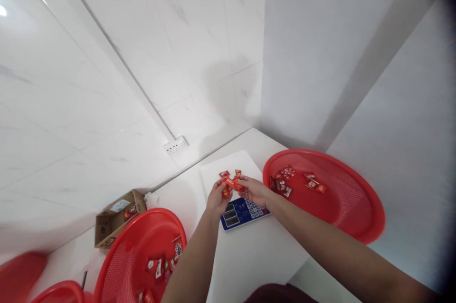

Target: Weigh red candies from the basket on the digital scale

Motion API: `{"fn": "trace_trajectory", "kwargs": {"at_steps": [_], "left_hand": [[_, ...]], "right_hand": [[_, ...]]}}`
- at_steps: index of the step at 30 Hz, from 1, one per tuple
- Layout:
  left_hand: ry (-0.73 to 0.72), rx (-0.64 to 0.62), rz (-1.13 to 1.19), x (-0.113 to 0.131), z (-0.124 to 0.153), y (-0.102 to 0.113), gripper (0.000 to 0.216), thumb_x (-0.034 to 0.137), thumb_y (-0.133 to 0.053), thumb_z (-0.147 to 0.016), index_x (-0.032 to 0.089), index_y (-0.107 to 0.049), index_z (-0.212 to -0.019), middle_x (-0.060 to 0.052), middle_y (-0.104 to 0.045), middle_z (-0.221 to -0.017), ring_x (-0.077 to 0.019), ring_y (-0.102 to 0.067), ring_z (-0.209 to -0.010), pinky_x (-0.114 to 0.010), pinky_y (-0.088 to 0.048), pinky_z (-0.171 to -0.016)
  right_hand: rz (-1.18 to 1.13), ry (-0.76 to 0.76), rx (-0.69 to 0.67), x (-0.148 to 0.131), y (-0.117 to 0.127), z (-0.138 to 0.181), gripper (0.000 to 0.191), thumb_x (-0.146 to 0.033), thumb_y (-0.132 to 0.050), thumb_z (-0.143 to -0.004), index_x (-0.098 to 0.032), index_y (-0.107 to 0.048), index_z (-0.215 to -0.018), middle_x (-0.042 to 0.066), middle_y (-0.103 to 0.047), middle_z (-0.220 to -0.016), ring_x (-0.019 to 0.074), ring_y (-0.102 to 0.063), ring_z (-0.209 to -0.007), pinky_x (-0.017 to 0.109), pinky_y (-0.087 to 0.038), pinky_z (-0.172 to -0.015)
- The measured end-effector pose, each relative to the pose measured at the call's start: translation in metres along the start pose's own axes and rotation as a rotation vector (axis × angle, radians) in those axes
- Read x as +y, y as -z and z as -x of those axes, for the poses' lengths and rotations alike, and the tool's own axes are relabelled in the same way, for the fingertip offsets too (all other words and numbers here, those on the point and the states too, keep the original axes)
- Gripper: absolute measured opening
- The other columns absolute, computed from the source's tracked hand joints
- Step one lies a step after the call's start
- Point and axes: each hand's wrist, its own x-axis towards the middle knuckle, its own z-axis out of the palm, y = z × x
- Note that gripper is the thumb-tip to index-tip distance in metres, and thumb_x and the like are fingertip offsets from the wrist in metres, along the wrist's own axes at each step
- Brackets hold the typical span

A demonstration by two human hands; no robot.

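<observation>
Over a white digital scale [210,170], both of my hands are closed on small red wrapped packets [232,182]. My left hand [218,197] pinches packets from the left. From the right, my right hand [251,190] has its fingers closed on the other side of the bunch. Some loose red packets [224,174] show just beyond my fingertips, on or above the weighing plate. The scale's blue keypad panel [245,214] lies below my hands, partly covered by my left hand and right forearm. What exactly is in the packets cannot be made out.
A large red plastic basket [356,189] with several packets stands on the right by the wall. Another red basket [117,255] with packets is at the lower left. Behind it sits an open cardboard box [103,224]. A socket strip [175,145] is fixed to the wall.
</observation>
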Motion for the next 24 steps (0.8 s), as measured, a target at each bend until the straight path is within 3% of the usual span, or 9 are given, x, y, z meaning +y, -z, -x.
{"fn": "trace_trajectory", "kwargs": {"at_steps": [7, 13, 18, 21, 24], "left_hand": [[0.026, 0.027, 0.020, -0.011, 0.011, 0.007, 0.022, 0.018, -0.065, -0.069, 0.018, -0.050, -0.085, -0.003, -0.062, -0.080, -0.0120, -0.061, -0.065, -0.022, -0.051, -0.054], [0.069, 0.145, 0.113, -0.020, 0.013, 0.027, 0.012, 0.012, -0.058, -0.072, 0.015, -0.051, -0.080, 0.000, -0.059, -0.065, -0.0067, -0.056, -0.050, -0.013, -0.044, -0.041], [0.105, 0.104, 0.237, 0.002, 0.014, 0.033, 0.004, 0.011, -0.052, -0.074, 0.013, -0.053, -0.077, -0.001, -0.057, -0.062, -0.0058, -0.054, -0.046, -0.013, -0.043, -0.039], [0.062, 0.030, 0.310, 0.019, 0.017, 0.033, 0.007, 0.012, -0.050, -0.073, 0.015, -0.054, -0.078, -0.001, -0.059, -0.066, -0.0058, -0.055, -0.049, -0.013, -0.042, -0.040], [0.035, -0.027, 0.353, 0.028, 0.021, 0.036, 0.010, 0.014, -0.047, -0.075, 0.015, -0.056, -0.079, -0.002, -0.062, -0.072, -0.0066, -0.056, -0.053, -0.014, -0.042, -0.043]], "right_hand": [[0.227, 0.027, -0.057, 0.016, 0.006, 0.005, 0.023, -0.018, -0.061, -0.070, -0.021, -0.059, -0.093, 0.000, -0.063, -0.080, 0.0085, -0.057, -0.067, 0.017, -0.046, -0.055], [0.231, 0.030, 0.000, 0.026, 0.013, -0.003, 0.028, -0.017, -0.063, -0.069, -0.017, -0.058, -0.097, -0.002, -0.059, -0.064, 0.0077, -0.054, -0.055, 0.017, -0.046, -0.051], [0.176, 0.173, 0.047, -0.005, 0.011, -0.020, 0.063, -0.024, -0.064, -0.069, -0.027, -0.036, -0.126, 0.005, -0.059, -0.104, 0.0122, -0.061, -0.083, 0.027, -0.051, -0.072], [0.471, 0.359, 0.271, -0.036, 0.028, -0.027, 0.058, -0.031, -0.061, -0.071, -0.027, -0.039, -0.125, 0.009, -0.051, -0.121, 0.0156, -0.059, -0.094, 0.029, -0.051, -0.075], [0.633, 0.450, 0.538, -0.054, 0.071, -0.025, 0.050, -0.028, -0.049, -0.078, -0.027, -0.038, -0.126, 0.007, -0.044, -0.130, 0.0164, -0.051, -0.107, 0.029, -0.045, -0.086]]}}
